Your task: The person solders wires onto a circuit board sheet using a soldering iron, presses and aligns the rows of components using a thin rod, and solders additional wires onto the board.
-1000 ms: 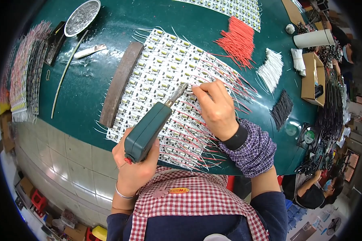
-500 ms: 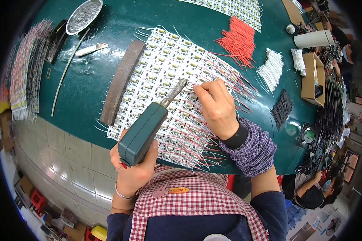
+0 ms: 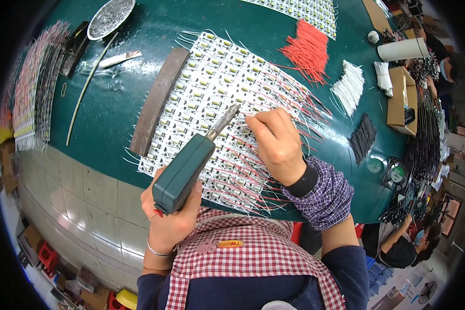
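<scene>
My left hand (image 3: 174,214) is wrapped round the dark green handle of a soldering iron (image 3: 186,168). The iron's metal tip slants up to the right, low over a sheet of small white circuit boards (image 3: 212,77) with yellowish parts. Close by the tip, the thumb and forefinger of my right hand (image 3: 278,144) are pinched on a thin wire whose colour I cannot tell. Red and white wires (image 3: 237,178) stick out from the boards, below and right of my right hand. A curved brown bar (image 3: 160,101) lies along the sheet's left edge.
Bundles of red wires (image 3: 307,51), white wires (image 3: 349,88) and black wires (image 3: 362,137) lie at right. At the far left are an oval metal dish (image 3: 111,19) and a stack of wired board strips (image 3: 33,98). A cardboard box (image 3: 402,103) stands at the right edge.
The sheet and brown bar have shifted slightly in the view. The iron's tip and my right fingertips sit slightly lower and further left. Both grips look the same.
</scene>
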The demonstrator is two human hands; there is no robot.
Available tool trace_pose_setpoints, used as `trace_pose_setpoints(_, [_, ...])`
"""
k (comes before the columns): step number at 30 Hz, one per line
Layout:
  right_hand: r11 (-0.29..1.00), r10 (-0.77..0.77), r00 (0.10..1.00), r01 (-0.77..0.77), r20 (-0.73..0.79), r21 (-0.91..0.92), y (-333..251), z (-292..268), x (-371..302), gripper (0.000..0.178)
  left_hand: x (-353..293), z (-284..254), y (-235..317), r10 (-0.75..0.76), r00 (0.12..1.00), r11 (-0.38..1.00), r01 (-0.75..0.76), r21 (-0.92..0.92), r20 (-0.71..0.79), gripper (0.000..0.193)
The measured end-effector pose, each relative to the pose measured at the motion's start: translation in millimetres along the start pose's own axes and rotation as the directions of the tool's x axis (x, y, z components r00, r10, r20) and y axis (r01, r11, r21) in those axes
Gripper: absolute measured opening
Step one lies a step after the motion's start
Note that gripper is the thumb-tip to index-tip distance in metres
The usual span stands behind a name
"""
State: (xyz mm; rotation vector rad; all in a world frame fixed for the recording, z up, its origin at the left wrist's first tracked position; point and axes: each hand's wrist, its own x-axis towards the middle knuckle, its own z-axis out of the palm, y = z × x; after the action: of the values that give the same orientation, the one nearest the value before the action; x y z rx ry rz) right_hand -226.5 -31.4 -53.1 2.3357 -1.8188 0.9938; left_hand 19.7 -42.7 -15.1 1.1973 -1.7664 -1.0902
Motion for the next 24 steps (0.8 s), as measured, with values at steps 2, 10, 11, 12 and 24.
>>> trace_pose_setpoints(2, [1.0,0.003,1.0,-0.003,0.009,-0.005,-0.9,0.2,-0.8,0.033,1.8,-1.6,2.5,-0.012,1.0,1.0,0.012,-0.012,0.024,0.023])
trace_pose_setpoints(10, [0.999,0.024,0.999,-0.023,0.03,-0.03,0.2,2.6,-3.3,0.032,-1.5,-3.1,2.5,-0.109,0.991,0.994,0.111,-0.025,0.076,0.02])
trace_pose_setpoints(11, [0.999,0.024,0.999,-0.023,0.03,-0.029,-0.6,2.7,-3.1,0.032,-1.2,-3.1,2.0,-0.094,0.992,0.995,0.095,-0.013,0.081,0.02])
trace_pose_setpoints(12, [0.999,0.043,0.999,-0.043,0.024,-0.009,-1.9,2.9,-2.6,0.034,-0.8,-3.1,1.7,-0.08,0.993,0.997,0.08,-0.002,0.085,0.019])
trace_pose_setpoints(24, [0.998,0.046,0.999,-0.046,0.004,0.031,-1.4,3.9,-1.9,0.04,2.0,-2.3,5.2,-0.029,0.997,0.999,0.028,0.022,0.069,0.019])
